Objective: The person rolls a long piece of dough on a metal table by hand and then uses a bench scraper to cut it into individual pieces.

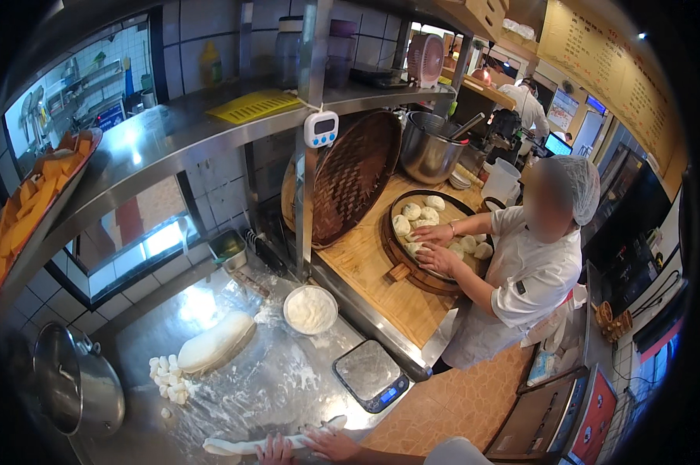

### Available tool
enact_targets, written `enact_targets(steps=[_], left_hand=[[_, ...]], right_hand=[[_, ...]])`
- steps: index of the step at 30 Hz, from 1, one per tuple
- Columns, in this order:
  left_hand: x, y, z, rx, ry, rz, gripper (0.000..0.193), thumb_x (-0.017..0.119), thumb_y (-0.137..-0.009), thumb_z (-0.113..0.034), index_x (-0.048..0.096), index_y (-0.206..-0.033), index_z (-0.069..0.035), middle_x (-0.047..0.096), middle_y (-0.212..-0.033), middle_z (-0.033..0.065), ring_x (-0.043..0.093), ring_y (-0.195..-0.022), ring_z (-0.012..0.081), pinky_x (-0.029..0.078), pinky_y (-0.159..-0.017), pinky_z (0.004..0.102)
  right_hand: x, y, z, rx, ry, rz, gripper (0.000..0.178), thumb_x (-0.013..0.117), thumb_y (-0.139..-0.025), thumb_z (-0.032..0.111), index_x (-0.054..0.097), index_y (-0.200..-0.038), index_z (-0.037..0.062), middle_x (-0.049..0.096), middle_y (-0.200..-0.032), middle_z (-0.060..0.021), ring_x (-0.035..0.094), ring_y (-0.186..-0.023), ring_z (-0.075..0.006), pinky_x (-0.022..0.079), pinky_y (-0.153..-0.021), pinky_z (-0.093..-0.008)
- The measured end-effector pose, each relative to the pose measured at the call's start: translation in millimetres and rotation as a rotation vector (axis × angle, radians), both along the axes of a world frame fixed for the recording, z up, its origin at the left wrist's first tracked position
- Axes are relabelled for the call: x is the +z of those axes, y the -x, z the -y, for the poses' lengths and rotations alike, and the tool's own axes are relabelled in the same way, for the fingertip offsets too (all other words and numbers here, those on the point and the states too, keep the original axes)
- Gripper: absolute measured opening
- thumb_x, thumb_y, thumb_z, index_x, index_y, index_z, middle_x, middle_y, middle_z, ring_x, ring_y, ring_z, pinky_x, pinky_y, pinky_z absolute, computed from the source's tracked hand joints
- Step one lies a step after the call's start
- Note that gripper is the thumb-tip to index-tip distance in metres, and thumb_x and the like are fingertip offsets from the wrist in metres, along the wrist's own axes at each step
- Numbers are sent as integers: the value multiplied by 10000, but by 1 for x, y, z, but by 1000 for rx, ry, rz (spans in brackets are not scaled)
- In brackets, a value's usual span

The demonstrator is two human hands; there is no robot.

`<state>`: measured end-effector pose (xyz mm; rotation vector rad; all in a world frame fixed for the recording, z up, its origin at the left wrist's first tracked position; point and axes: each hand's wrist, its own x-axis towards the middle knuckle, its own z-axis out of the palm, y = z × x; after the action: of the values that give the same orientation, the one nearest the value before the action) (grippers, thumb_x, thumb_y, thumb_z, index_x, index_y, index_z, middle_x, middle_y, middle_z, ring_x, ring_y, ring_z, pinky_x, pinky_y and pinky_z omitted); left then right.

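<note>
A long rope of white dough [233,447] lies across the floured steel table at its near edge. Flat on the middle of this rope rests my left hand [276,451], fingers stretched out. My right hand [333,446] lies on it farther right, its fingers also extended, just short of the rope's right end. Beyond them sits a thick log of dough [216,342], with a heap of small cut dough pieces [168,378] beside its left end. One small dough piece [166,413] lies apart. A white bowl of flour [310,311] stands farther back.
A digital scale [369,372] is at the table's right edge, a steel pot [79,380] at its left. A shelf [210,139] with a timer [321,129] crosses above. At right, a co-worker [512,287] handles filled buns in a round steamer [396,252].
</note>
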<state>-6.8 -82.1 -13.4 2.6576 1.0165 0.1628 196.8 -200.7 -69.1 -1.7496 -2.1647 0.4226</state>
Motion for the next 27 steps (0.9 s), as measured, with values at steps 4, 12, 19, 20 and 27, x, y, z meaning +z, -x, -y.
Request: enact_targets(steps=[4,12,19,20,27], left_hand=[[18,-18,-39,124,55,-33,730,607,-899,-478,469,-1458,-31,405,-1561,171,314,-1481,370,224,-1125,697],[-21,-36,-72,305,-122,-77,809,671,-818,-524,477,-1461,-73,368,-1586,158,274,-1490,413,215,-1114,726],[14,14,7,56,-35,10,773,667,-824,-465,473,-1469,-84,384,-1579,149,319,-1466,413,227,-1123,706],[0,14,4,57,-53,-5,850,703,-776,-527,476,-1460,-77,356,-1596,139,296,-1472,425,227,-1105,732],[-9,-47,-76,435,0,56,794,693,-803,-473,473,-1458,-80,376,-1579,132,299,-1481,361,190,-1135,710]], right_hand=[[67,-16,-66,-192,197,105,570,513,-993,485,494,-1438,130,476,-1492,-164,409,-1417,-318,285,-1161,-563],[84,-41,-96,-176,9,199,580,533,-992,430,451,-1492,146,396,-1571,-139,411,-1425,-330,283,-1143,-610],[68,-36,-21,-57,168,154,600,545,-991,417,409,-1520,170,361,-1588,-123,302,-1494,-313,227,-1170,-617],[68,-36,-28,-52,195,158,595,542,-992,418,412,-1517,168,361,-1587,-123,305,-1492,-312,227,-1170,-617],[70,-40,-69,-110,166,201,580,507,-1006,435,416,-1504,152,422,-1547,-125,307,-1490,-310,237,-1166,-617]])
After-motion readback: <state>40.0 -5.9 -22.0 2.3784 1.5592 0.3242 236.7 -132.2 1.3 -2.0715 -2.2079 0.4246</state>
